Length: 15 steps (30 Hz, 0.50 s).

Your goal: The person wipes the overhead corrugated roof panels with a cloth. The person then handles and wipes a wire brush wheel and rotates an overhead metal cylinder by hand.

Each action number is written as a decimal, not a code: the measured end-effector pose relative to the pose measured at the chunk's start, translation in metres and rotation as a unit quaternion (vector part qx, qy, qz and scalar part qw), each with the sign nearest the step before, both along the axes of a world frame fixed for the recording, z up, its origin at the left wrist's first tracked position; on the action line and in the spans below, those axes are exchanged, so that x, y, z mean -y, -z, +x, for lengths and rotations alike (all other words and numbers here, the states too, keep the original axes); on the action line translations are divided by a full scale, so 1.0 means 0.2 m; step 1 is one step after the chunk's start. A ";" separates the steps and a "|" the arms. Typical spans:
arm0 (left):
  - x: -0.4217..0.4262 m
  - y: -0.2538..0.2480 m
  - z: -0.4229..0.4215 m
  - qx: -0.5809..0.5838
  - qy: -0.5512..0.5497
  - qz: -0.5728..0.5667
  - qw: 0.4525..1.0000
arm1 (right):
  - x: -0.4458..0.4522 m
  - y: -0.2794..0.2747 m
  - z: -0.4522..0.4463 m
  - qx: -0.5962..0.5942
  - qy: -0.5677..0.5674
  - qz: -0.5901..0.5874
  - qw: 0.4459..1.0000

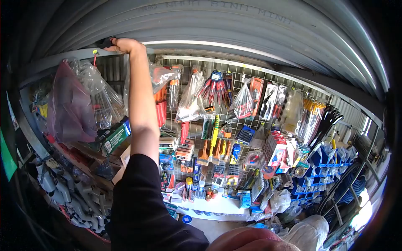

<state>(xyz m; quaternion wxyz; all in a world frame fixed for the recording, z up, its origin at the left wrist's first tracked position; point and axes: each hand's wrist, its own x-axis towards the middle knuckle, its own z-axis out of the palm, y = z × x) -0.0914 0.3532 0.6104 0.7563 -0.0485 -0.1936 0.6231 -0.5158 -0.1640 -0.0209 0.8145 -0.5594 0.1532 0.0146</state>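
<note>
One bare arm in a black sleeve stretches up to the top left, where my left hand is at the upper edge of a grey metal beam, under the corrugated roof. Its fingers are bent around or against something dark that I cannot make out. Just below hang a reddish plastic bag and a clear plastic bag. A small yellow tag sits on the beam. No part of my right hand shows.
A wire grid wall carries many packaged tools. Blue bins are stacked at the right. Grey pipe fittings fill the lower left. Bottles stand on a white shelf low in the middle.
</note>
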 end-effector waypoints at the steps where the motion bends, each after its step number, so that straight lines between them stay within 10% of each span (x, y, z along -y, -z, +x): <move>1: 0.01 -0.03 0.01 0.012 0.023 -0.016 1.000 | -0.02 0.01 0.02 0.003 0.002 0.005 1.000; 15: 1.53 0.19 -0.01 0.034 0.402 0.149 0.903 | -0.16 0.08 0.01 0.020 0.014 0.036 0.999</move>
